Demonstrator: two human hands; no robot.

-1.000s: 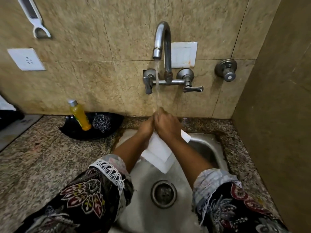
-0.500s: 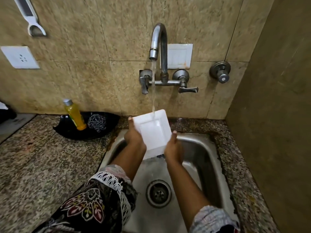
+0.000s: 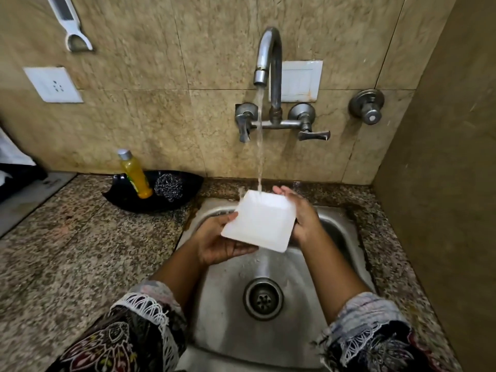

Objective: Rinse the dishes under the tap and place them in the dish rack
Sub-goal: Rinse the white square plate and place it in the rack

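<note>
A white square dish (image 3: 261, 222) is held tilted over the steel sink (image 3: 228, 331), with its far edge under the water stream (image 3: 259, 146) running from the tap (image 3: 268, 52). My left hand (image 3: 217, 241) grips the dish's near left corner, fingers underneath and thumb at the edge. Along the right edge, my right hand (image 3: 302, 216) holds the dish, fingers reaching round its far right corner. Water runs off the dish's near edge toward the drain (image 3: 263, 298).
A black tray (image 3: 189, 183) on the granite counter (image 3: 80, 251) left of the sink holds a yellow soap bottle (image 3: 135, 174) and a steel scrubber (image 3: 169, 187). A side wall (image 3: 442, 210) stands close on the right. Tap handles (image 3: 312, 134) jut from the back wall.
One second ago both hands rubbed together under the stream above the dish. They then lifted the dish into the water, and it has since been turned and lowered a little.
</note>
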